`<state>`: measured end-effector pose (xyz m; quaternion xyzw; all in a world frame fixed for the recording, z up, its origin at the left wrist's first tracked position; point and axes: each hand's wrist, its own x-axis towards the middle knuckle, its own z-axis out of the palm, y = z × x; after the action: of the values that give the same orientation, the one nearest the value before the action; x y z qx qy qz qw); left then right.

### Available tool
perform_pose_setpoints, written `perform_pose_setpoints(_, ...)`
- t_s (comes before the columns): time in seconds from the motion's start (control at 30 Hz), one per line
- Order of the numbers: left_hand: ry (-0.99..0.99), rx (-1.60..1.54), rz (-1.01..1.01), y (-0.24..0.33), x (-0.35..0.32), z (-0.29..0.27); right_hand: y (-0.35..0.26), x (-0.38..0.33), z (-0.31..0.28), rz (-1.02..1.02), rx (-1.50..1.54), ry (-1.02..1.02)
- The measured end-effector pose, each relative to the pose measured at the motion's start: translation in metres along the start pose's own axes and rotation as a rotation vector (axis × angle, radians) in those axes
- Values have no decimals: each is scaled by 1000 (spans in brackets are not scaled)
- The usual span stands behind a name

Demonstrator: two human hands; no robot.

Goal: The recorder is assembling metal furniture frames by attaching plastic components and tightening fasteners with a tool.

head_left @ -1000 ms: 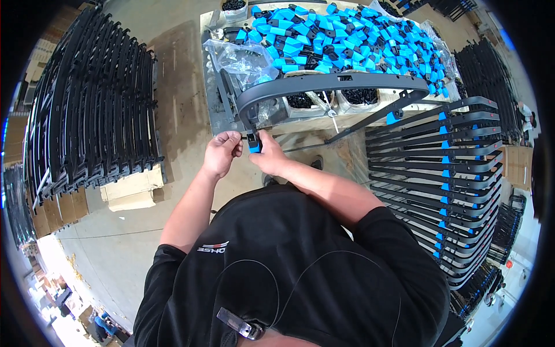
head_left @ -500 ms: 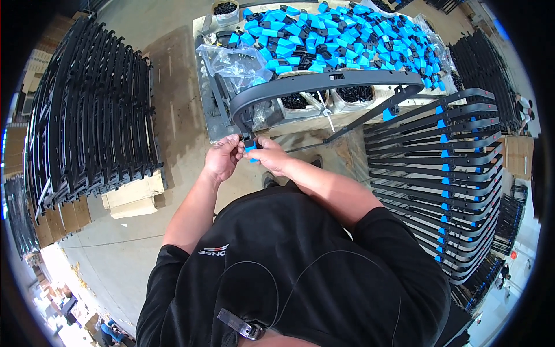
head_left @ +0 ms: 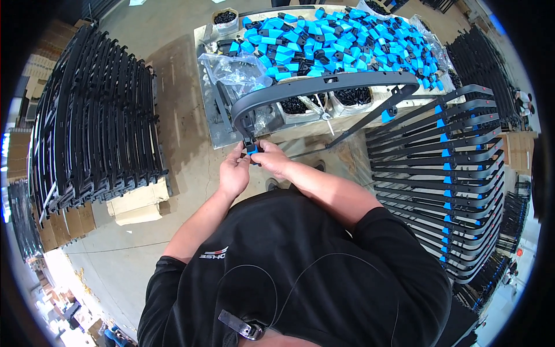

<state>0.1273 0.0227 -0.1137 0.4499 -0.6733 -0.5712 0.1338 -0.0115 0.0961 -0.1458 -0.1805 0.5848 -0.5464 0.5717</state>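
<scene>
Both hands are at the lower left end of a dark grey, U-shaped metal frame [head_left: 324, 85], which arches over the near edge of the worktable [head_left: 218, 137]. At that end sits a small blue-and-black plastic fitting [head_left: 252, 150], between the hands. Right hand [head_left: 273, 159]: grasping the fitting from the right, thumb across its near face. Left hand [head_left: 235, 174]: fingers bent, tips against or just beside the fitting's left side; cannot tell whether they pinch anything small. The frame's other leg slants down from the far right bend and carries a blue block [head_left: 388, 116].

On the table: broad heap of blue-and-black plastic pieces [head_left: 324, 41] at the far side; clear plastic bag [head_left: 238, 72] to the left; two pale open bins [head_left: 355, 110] of small black parts along the near edge, a silver wrench-like tool [head_left: 326, 118] between them.

Right: row of black curved frames [head_left: 477, 118] with blue blocks. Left: tall stack of black metal frames [head_left: 95, 118]
</scene>
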Motion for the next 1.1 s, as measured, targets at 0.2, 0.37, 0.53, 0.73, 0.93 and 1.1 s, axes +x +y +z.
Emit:
perform_pose_setpoints(0.2, 137, 261, 210, 14, -8, -9, 1, 4, -25, -22, 10, 314)
perform_pose_setpoints(0.37, -34, 423, 629, 54, -15, -13, -46, -32, -29, 208, 649, -107)
perform_pose_setpoints(0.53, -84, 550, 722, 53, -13, -11, -53, -42, -26, 219, 662, -122)
perform_pose_setpoints(0.73, -17, 449, 690, 49, -7, -5, -46, -40, -31, 150, 588, -107)
perform_pose_setpoints(0.93, 60, 406, 749, 40, -2, -5, -34, -34, -36, 174, 511, -220)
perform_pose_setpoints(1.1, 102, 326, 670, 29, -1, -3, -39, -35, -32, 164, 551, -246)
